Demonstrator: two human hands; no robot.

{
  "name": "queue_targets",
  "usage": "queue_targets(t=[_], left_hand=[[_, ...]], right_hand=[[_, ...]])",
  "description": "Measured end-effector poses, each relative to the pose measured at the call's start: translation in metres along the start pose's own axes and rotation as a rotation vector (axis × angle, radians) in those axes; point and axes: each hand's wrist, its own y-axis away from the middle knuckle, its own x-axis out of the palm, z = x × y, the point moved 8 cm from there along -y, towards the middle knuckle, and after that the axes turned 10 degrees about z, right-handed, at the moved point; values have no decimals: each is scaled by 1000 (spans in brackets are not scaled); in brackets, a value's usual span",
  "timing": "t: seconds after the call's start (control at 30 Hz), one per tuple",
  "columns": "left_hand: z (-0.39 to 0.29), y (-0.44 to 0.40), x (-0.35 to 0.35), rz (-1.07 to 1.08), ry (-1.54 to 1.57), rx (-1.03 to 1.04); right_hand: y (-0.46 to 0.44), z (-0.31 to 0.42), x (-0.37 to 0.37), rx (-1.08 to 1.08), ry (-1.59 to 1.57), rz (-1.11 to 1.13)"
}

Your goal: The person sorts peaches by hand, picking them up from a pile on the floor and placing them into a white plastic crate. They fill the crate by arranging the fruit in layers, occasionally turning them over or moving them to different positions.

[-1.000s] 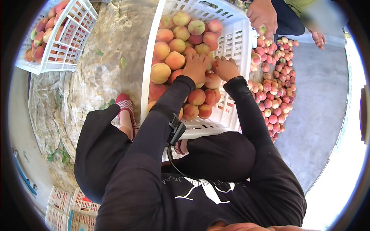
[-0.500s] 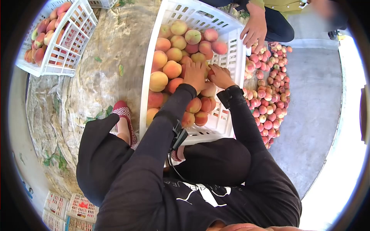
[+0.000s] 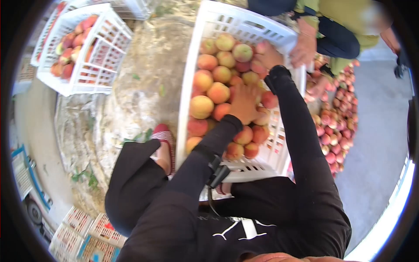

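Note:
A white plastic crate (image 3: 190, 91) in front of me holds many peaches (image 3: 202, 107), yellow, orange and red. My left hand (image 3: 245, 104) lies over the peaches near the middle of the pile, its fingers spread and touching them. Farther back, by the crate's right wall, my right hand (image 3: 270, 59) rests among the peaches. Its fingers reach left between a pinkish peach (image 3: 262, 47) and the one below, partly hidden; it looks open.
A co-worker's hand (image 3: 303, 51) holds the crate's right rim; the other hand (image 3: 320, 86) is at a peach heap (image 3: 334, 131) on the floor. Another peach-filled crate (image 3: 65, 87) stands at left. More crates (image 3: 76, 222) sit at lower left.
My right hand has moved from beside my left hand to the far right peaches. My left hand stays on the pile, fingers more spread. The view has shifted; the co-worker's second hand now shows.

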Motion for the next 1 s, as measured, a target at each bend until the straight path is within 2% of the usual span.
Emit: queue_targets(t=[0.03,0.07,0.1,0.17,0.2,0.23,0.27,0.3,0.33,0.4,0.47,0.5,0.53,0.57,0.6,0.63,0.67,0.73,0.8,0.83,0.87,0.9,0.93,1.0], left_hand=[[1,-1,0,90,20,-29],[2,-1,3,8,14,-17],[3,0,6,-3,19,-21],[-4,3,-10,33,-14,-11],[-3,3,-11,11,-32,4],[0,4,-10,-46,28,-7],[3,4,-8,-53,14,-29],[3,4,-9,-91,31,-26],[2,5,-8,-129,52,-18],[5,7,-5,-198,-19,-39],[4,5,-6,-149,158,16],[3,10,-18,-175,212,-6],[4,10,-18,-169,275,26],[4,8,-17,-159,340,60],[2,8,-19,-124,285,41],[1,8,-21,-93,225,20],[1,5,-15,-73,182,31],[-2,4,-10,-61,150,56],[0,5,-10,-76,103,49],[1,5,-7,-67,75,40],[1,4,-6,-67,85,43],[2,3,-4,-58,73,31],[3,2,-1,-45,59,20],[2,4,0,-83,36,36]], right_hand=[[-15,-7,10,72,-4,82],[-17,-10,11,101,-109,-16],[-14,-7,8,92,-80,-42],[-18,-12,7,81,-142,-23],[-18,-21,8,14,-189,-121],[-6,-21,-1,36,-348,-187],[-25,-49,19,-280,-317,-424],[-9,-24,8,-288,-988,-83],[11,3,-14,-300,-992,-75],[39,25,-20,-30,-1876,25],[53,73,-46,-130,-1970,205],[62,106,-68,-289,-1967,325],[68,144,-89,-360,-2062,465],[86,184,-121,-350,-2063,704],[89,209,-154,-785,-1974,973],[107,236,-198,-1280,-1779,1113],[100,227,-216,-1004,-1553,678],[101,205,-236,-1006,-1327,441],[78,144,-201,-677,-1013,290],[88,132,-191,-533,-753,170],[68,102,-154,-506,-630,142],[48,58,-100,-470,-364,124],[49,39,-66,-390,-211,172],[60,15,-29,-172,-22,264]])
